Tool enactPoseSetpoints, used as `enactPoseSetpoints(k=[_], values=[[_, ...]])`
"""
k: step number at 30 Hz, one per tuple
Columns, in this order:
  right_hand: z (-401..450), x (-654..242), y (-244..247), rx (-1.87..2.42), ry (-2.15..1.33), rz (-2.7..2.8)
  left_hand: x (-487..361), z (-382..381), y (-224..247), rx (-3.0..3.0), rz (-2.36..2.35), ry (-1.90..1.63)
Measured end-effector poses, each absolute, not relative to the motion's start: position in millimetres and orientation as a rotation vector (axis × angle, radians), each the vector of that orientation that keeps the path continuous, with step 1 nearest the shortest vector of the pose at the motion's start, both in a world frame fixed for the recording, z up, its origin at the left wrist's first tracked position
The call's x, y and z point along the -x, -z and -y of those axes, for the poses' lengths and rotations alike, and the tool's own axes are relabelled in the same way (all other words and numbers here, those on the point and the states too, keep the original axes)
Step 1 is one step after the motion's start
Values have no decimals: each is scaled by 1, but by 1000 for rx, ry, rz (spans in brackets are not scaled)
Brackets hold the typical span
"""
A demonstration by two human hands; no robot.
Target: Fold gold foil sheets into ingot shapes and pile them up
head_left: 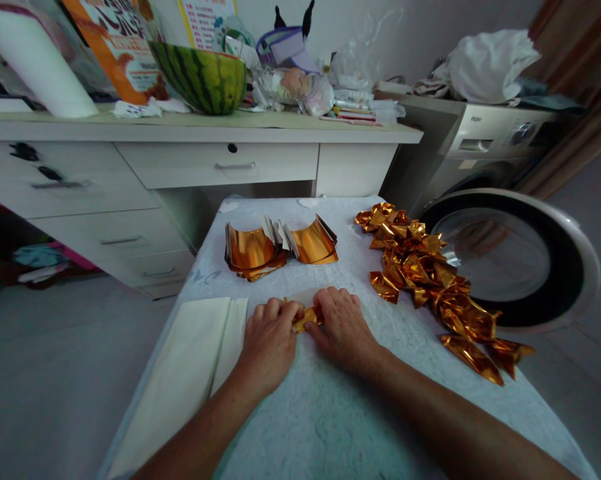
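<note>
Between my two hands lies a small piece of gold foil paper (308, 321), pinched at both ends just above the cloth-covered table (300, 413). My left hand (273, 333) has its fingers curled on the left end. On the right end, my right hand (343, 327) presses with thumb and fingers. Much of the foil is hidden under the fingers. Beyond the hands sit two curved stacks of gold foil sheets, a left stack (252, 250) and a right stack (313, 242). A long heap of folded gold foil pieces (415, 263) spreads along the table's right side.
Folded white sheets (185, 360) lie along the table's left edge. The open round door (570, 267) of a washing machine (480, 133) stands close at the right. Behind is a white desk (220, 163) bearing a cut watermelon (205, 80), a paper roll (40, 60) and plastic bags.
</note>
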State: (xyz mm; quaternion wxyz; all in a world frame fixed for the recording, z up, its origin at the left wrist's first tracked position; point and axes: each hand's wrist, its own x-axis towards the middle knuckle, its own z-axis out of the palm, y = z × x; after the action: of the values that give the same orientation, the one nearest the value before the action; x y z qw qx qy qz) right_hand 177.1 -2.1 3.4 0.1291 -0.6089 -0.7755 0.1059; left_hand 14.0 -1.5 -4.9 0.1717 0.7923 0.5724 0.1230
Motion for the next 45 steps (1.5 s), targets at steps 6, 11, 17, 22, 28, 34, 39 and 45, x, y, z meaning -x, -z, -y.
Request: enactPoseSetpoints(k=[6, 11, 17, 22, 28, 34, 39, 45], values=[[0, -192, -5, 1783, -399, 2185, -12, 0, 5, -2251, -1594, -323], [-3, -205, -6, 1829, -441, 2131, -11, 1, 3, -2252, -1566, -334], [-9, -218, -6, 1855, -456, 2129, -13, 2, 0, -2244, -1602, -312], [-13, -233, -2, 1857, -472, 2123, -13, 3, 0, -2263, -1599, -320], [-17, -242, 0, 1829, -537, 2116, -12, 3, 0, -2274, -1571, -347], [-18, -245, -2, 1738, -565, 2013, -8, 3, 3, -2322, -1539, -377], [-10, -228, -11, 1378, -433, 2123, -3, 2, 2, -2361, -1456, -445], [-3, -208, -10, 1303, -471, 2377, -4, -1, 2, -2412, -1305, -501]])
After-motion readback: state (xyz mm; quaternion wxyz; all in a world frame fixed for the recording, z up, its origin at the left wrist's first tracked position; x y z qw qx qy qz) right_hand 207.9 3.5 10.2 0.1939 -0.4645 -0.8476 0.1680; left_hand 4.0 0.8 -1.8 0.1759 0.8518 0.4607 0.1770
